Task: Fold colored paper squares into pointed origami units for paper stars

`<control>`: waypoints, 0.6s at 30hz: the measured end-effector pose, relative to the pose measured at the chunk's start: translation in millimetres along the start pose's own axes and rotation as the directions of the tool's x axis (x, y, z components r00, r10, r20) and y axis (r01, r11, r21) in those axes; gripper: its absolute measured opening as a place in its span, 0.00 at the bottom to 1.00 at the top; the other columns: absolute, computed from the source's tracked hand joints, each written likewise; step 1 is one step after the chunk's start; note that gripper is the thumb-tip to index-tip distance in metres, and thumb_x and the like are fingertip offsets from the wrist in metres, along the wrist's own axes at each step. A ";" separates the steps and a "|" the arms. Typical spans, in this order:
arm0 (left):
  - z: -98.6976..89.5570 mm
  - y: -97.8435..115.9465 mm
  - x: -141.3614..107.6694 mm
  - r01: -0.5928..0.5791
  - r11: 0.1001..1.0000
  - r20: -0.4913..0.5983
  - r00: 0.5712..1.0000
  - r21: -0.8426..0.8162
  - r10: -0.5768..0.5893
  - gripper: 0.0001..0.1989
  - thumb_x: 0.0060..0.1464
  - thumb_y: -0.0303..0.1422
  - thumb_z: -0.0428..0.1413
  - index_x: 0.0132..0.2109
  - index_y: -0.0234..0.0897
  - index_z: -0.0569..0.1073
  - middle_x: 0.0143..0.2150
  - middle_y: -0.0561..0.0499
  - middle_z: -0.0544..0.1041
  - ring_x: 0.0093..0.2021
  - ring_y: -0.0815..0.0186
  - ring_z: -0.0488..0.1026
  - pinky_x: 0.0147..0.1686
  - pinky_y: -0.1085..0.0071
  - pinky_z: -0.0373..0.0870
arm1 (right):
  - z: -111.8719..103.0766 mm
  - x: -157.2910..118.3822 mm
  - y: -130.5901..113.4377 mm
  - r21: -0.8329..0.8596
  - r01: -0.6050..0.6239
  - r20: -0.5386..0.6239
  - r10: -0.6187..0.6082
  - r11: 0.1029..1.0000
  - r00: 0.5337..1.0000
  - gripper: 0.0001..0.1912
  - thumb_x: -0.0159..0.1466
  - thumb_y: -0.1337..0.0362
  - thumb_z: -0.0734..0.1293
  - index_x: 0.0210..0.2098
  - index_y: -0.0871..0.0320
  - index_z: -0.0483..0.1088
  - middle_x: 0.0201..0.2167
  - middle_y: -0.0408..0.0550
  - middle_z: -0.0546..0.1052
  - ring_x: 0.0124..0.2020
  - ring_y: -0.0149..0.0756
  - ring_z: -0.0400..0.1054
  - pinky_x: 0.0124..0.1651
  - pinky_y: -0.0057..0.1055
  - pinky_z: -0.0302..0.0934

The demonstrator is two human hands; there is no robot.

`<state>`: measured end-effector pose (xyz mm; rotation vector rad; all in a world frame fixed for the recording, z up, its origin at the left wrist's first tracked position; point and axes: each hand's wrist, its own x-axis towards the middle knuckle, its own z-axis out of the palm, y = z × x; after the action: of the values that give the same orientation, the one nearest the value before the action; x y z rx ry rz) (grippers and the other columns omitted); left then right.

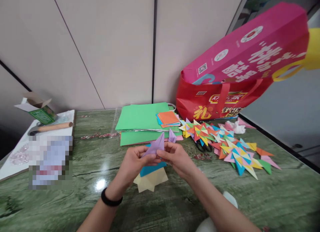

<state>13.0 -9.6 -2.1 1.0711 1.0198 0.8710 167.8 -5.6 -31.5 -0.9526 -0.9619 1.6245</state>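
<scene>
**While I am pinching lilac paper (158,146) in two hands, bright folded stars (240,157) are crowding the right of the tabletop (95,158)**

As I am working from a distance, my left hand (136,158) is gripping the paper's left side, its fingers closing narrowly on the crisp, creased layers. My right hand (178,157) is pinching the lower right side, its fingers also drawn together. The paper is rising between them to a sharp point, above the tabletop's front middle. Just beyond the right hand, a second lilac piece (172,136) is showing its pointed folds.

Below my hands, a flat blue sheet (151,170) is overlapping matte, pale yellow paper (151,182) with a zigzag edge. Behind them, smooth green sheets (142,117) are lying in a broad stack, bearing small orange squares (169,118) with blue ones peeking out beneath. The stars are layering triangular points in yellow, blue, orange, green and pink.

At the back right, a red bag (192,99) is standing on the polished, green-veined surface, with a glossy pink bag (225,59) leaning out above it. At the left, a wooden-handled tool (55,126) is resting on a white board (18,155), near an open cardboard box (43,114). A soft black band (110,199) is circling my left wrist.
</scene>
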 end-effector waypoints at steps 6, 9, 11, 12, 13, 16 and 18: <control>-1.3 1.7 -2.0 0.014 0.997 0.107 0.994 -0.070 -0.007 0.18 0.41 0.37 0.64 0.40 0.31 0.77 0.32 0.45 0.82 0.35 0.59 0.79 0.40 0.65 0.74 | 0.3 0.2 0.1 0.097 -0.087 0.010 0.086 0.992 0.996 0.17 0.45 0.56 0.75 0.30 0.60 0.72 0.25 0.44 0.74 0.25 0.30 0.68 0.31 0.28 0.62; -0.1 3.1 -2.3 0.001 1.000 0.084 0.996 -0.027 0.001 0.18 0.41 0.37 0.64 0.40 0.32 0.77 0.33 0.46 0.82 0.36 0.58 0.78 0.40 0.65 0.74 | 2.3 1.1 0.4 -0.012 0.013 -0.042 -0.013 1.000 0.999 0.16 0.45 0.56 0.74 0.29 0.60 0.72 0.24 0.43 0.73 0.24 0.28 0.66 0.27 0.25 0.59; 1.4 2.8 -2.0 -0.001 1.000 0.059 0.998 0.020 -0.001 0.17 0.40 0.37 0.64 0.38 0.32 0.77 0.32 0.46 0.82 0.36 0.58 0.78 0.40 0.64 0.74 | 3.3 1.8 1.0 -0.098 0.084 -0.071 -0.091 0.992 0.993 0.16 0.46 0.55 0.73 0.27 0.60 0.72 0.22 0.42 0.72 0.23 0.28 0.63 0.25 0.25 0.57; 2.2 2.2 -1.8 0.007 0.999 0.056 0.998 0.044 -0.009 0.17 0.39 0.37 0.65 0.37 0.32 0.77 0.32 0.46 0.82 0.36 0.58 0.78 0.39 0.64 0.74 | 3.6 2.0 1.3 -0.129 0.102 -0.085 -0.113 0.986 0.990 0.16 0.46 0.54 0.73 0.26 0.60 0.71 0.22 0.42 0.72 0.22 0.28 0.62 0.25 0.25 0.57; 3.0 1.4 -1.7 0.018 0.998 0.061 0.998 0.066 -0.023 0.16 0.39 0.36 0.65 0.36 0.32 0.77 0.32 0.46 0.82 0.36 0.57 0.78 0.39 0.64 0.74 | 3.7 2.1 1.6 -0.154 0.109 -0.098 -0.125 0.982 0.987 0.16 0.47 0.53 0.72 0.25 0.60 0.71 0.21 0.42 0.71 0.22 0.29 0.61 0.24 0.26 0.56; 4.5 -2.2 -1.2 0.058 0.992 0.084 0.994 0.113 -0.068 0.14 0.37 0.36 0.65 0.33 0.31 0.77 0.31 0.46 0.81 0.34 0.58 0.79 0.37 0.64 0.74 | 3.7 1.5 2.3 -0.201 0.115 -0.094 -0.136 0.973 0.986 0.16 0.47 0.53 0.71 0.24 0.60 0.69 0.20 0.41 0.69 0.22 0.28 0.59 0.24 0.25 0.55; 4.8 -4.6 -0.8 0.083 0.990 0.086 0.992 0.116 -0.093 0.14 0.38 0.36 0.65 0.31 0.30 0.77 0.29 0.47 0.81 0.32 0.58 0.79 0.37 0.64 0.74 | 4.0 0.5 2.2 -0.233 0.122 -0.050 -0.137 0.965 0.989 0.16 0.48 0.53 0.70 0.23 0.61 0.68 0.19 0.40 0.67 0.21 0.28 0.58 0.24 0.25 0.53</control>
<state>17.7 -12.8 -5.7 1.1412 1.0413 0.6938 163.3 -6.2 -32.1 -1.0690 -1.1601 1.3845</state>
